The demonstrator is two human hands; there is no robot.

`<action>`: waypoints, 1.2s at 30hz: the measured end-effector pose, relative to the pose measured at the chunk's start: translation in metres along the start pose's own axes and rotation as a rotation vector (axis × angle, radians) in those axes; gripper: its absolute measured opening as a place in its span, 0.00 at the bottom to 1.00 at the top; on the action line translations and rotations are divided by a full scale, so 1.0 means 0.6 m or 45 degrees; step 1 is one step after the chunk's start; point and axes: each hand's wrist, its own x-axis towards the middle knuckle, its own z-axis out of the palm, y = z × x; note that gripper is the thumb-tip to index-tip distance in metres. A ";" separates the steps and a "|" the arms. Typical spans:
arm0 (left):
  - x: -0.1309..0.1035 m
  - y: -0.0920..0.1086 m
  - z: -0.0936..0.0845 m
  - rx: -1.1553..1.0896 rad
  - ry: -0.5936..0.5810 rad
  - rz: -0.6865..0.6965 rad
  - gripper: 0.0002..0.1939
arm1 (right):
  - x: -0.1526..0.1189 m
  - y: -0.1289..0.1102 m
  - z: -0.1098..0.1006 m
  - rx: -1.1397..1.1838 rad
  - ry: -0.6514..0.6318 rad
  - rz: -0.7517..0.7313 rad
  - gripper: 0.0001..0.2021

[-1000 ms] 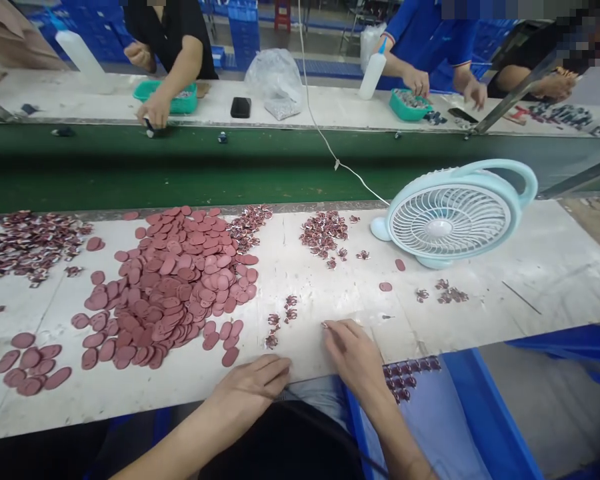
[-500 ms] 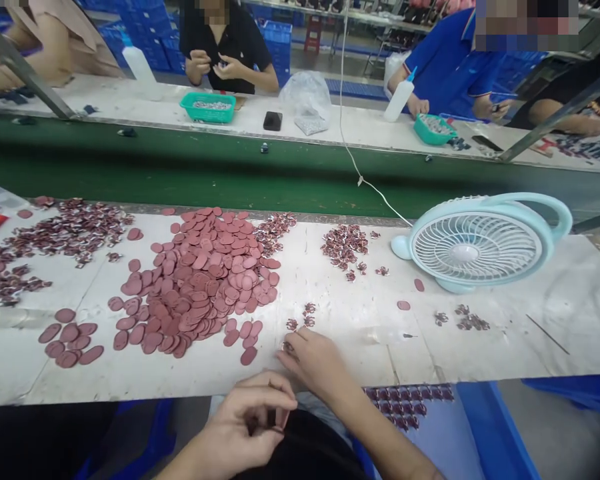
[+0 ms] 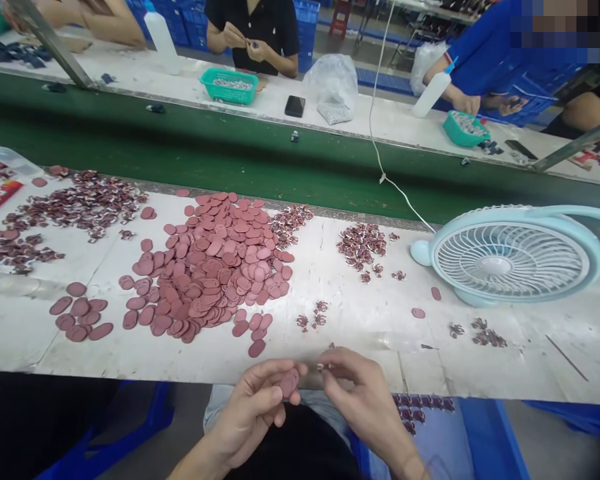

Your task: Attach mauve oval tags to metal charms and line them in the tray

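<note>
Between the thumb and fingers of my left hand [image 3: 253,407] is a flat reddish-brown oval disc [image 3: 289,383], its face turned up. My right hand [image 3: 363,387] pinches a small dark-red and white clawed piece [image 3: 324,367] just to the right of the disc, apart from it. Beyond my hands several similar clawed pieces [image 3: 319,319] lie on the bench. A large heap of oval discs [image 3: 210,267] spreads to the left, with a few loose discs [image 3: 257,348] at its near edge.
More clawed pieces [image 3: 361,245] are piled at the back. A light-blue fan [image 3: 510,260] lies on the right. Below the bench's front edge a blue crate [image 3: 497,440] holds rows of dark-red pieces [image 3: 420,403]. Co-workers sit across a green belt [image 3: 260,160].
My right hand has lifted off the bench with a clawed piece and come nearer my left hand. My left hand has turned, showing the disc's face. The view has shifted.
</note>
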 end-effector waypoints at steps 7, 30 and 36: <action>0.015 -0.015 0.024 0.072 -0.025 -0.024 0.21 | -0.047 0.010 0.005 0.958 0.091 0.014 0.04; 0.018 -0.041 0.038 0.186 0.036 -0.028 0.10 | -0.061 0.000 0.011 0.783 0.149 0.299 0.09; 0.017 -0.042 0.032 0.327 0.035 0.053 0.06 | -0.053 -0.007 0.008 0.851 0.106 0.325 0.09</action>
